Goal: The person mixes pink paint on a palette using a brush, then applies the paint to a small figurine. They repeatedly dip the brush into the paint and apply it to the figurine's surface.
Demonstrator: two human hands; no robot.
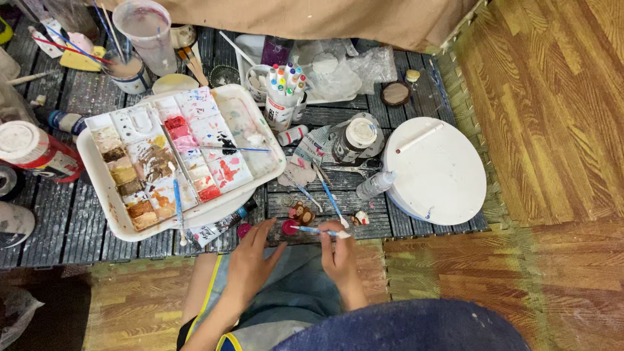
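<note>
1. The right hand (339, 255) pinches a thin blue-handled brush (317, 230) between fingers and thumb, its shaft lying nearly level and pointing left, just below the paint palette (104, 188).
2. The brush tip reaches a small pink-red piece (289, 227), which sits just below the palette's lower right corner, at the front edge of the dark slatted board (65, 214).
3. The left hand (250, 263) has its fingers spread and loose, fingertips close to the pink-red piece. It seems to steady the piece rather than grip it, though the contact is too small to tell for sure.
4. My judgement for doing this well: keep the brush wrist low, steady the piece with the left fingertips, and use short strokes so that wet colour stays off the fingers.
5. A tiny brown figurine (301, 212) and a small white-and-red one (361, 218) stand just right of the piece, near enough for a stray stroke to touch them.
6. Right of the palette stand a cup of markers (283, 97), a dark paint jar (356, 140) and a round white board (435, 172).
7. Left of the palette stands a red and white bottle (32, 153). Above it, a clear cup (148, 29) holds cloudy water.
8. The slatted board is speckled with paint and lies on wood-patterned foam floor mats (559, 130). A tan cloth (312, 19) hangs along the far edge.
</note>
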